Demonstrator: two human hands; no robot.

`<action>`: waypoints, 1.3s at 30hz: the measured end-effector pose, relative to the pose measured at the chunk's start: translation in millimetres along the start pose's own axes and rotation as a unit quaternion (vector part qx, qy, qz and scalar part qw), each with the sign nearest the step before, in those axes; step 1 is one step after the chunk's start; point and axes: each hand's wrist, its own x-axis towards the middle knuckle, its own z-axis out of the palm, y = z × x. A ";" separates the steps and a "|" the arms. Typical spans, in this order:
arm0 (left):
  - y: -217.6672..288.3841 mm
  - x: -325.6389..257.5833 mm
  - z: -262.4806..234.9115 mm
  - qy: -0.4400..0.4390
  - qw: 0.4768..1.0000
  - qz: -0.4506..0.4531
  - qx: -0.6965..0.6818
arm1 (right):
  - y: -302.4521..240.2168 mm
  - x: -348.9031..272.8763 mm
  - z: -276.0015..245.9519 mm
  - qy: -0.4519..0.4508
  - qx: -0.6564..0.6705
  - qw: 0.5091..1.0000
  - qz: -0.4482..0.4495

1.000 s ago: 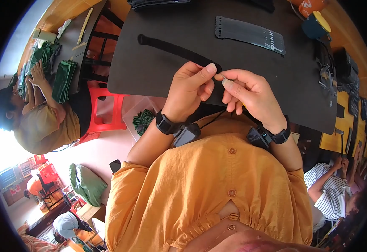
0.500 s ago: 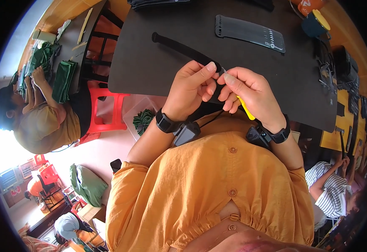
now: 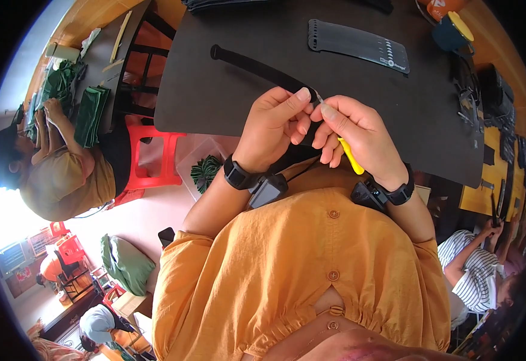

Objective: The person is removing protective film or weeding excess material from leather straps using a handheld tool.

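My left hand point(image 3: 275, 123) pinches a long black strap point(image 3: 257, 67) at its near end; the strap runs up and left across the black table point(image 3: 215, 102). My right hand point(image 3: 359, 135) holds a small yellow-handled tool point(image 3: 352, 157), its metal tip touching the strap right beside my left thumb. Both wrists carry black bands with small devices. A flat black strip with slots point(image 3: 359, 45) lies farther back on the table.
A person in a tan shirt point(image 3: 64, 174) handles green cloth at a table to my left, beside a red stool point(image 3: 151, 159). A clear box with green pieces point(image 3: 206, 171) sits on the floor. Another person in a striped shirt point(image 3: 473, 283) works at right. A dark blue cup point(image 3: 452, 33) stands at the table's far right.
The strap's far end has swung away from me and rightward. The yellow tool came into view in my right hand, and its tip now meets the strap.
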 end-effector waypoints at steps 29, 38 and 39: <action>-4.8 -0.3 4.9 0.015 0.999 0.017 0.025 | 8.9 0.3 -2.0 0.000 0.020 1.000 0.012; -7.3 -0.8 4.0 0.024 0.999 0.021 0.024 | 2.8 0.8 -1.6 -0.006 -0.015 1.000 0.011; -8.9 -1.5 3.5 0.030 0.999 0.030 0.028 | 4.5 1.3 -1.4 -0.005 -0.015 1.000 0.012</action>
